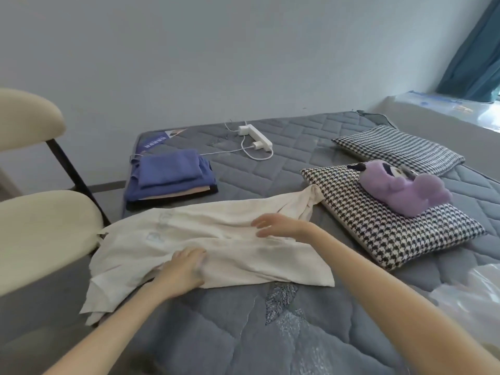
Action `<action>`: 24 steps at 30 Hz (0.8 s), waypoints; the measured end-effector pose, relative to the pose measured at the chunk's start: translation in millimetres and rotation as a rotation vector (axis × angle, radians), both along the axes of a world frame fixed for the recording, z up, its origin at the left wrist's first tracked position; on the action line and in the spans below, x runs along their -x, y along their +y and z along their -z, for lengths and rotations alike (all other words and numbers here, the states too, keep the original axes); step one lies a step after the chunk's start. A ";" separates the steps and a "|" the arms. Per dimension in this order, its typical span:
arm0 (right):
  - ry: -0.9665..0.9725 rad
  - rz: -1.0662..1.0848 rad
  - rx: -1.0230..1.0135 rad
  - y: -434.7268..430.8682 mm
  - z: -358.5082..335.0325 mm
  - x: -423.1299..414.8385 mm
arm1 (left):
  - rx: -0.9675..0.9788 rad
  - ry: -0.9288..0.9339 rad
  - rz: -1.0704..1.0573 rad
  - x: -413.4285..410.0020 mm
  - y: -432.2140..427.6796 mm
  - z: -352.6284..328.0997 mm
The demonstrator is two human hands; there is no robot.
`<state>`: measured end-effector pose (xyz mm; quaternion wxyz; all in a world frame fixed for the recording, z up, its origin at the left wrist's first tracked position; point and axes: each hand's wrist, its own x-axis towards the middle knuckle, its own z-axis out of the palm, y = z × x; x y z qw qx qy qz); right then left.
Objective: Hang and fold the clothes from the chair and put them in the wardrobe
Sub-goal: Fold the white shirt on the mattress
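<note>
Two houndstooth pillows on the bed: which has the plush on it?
The nearer pillow, beside the cream garment, carries the purple plush; the far one is bare.

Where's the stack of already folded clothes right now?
In the head view, the folded stack sits on the mattress, left of centre, just beyond the cream garment being folded, with the white power strip behind it.
</note>
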<state>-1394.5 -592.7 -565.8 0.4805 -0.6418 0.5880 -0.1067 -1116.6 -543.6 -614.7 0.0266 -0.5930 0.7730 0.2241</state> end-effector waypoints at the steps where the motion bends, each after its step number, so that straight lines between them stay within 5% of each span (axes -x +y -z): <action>1: 0.029 -0.074 -0.008 5.4 10.9 -10.6 | 0.037 -0.098 -0.004 -12.1 3.6 8.6; 6: 0.470 -0.350 0.161 34.8 60.6 -51.4 | 0.180 -0.291 -0.141 -60.7 13.8 43.8; 10: 0.736 -0.307 0.506 50.1 86.7 -60.7 | 0.324 -0.251 -0.213 -90.5 13.0 56.3; 15: 0.523 -0.128 0.635 54.2 88.2 -53.7 | 0.361 -0.234 -0.224 -115.9 9.3 53.7; 18: 0.337 -0.080 0.564 58.9 74.7 -52.9 | 0.369 0.035 -0.217 -124.8 11.8 42.2; 21: 0.312 -0.136 0.521 66.2 61.6 -54.5 | 0.230 0.243 -0.289 -129.7 26.1 19.0; 24: 0.379 -0.223 0.401 79.4 49.6 -59.4 | 0.088 0.202 -0.217 -138.4 41.3 0.3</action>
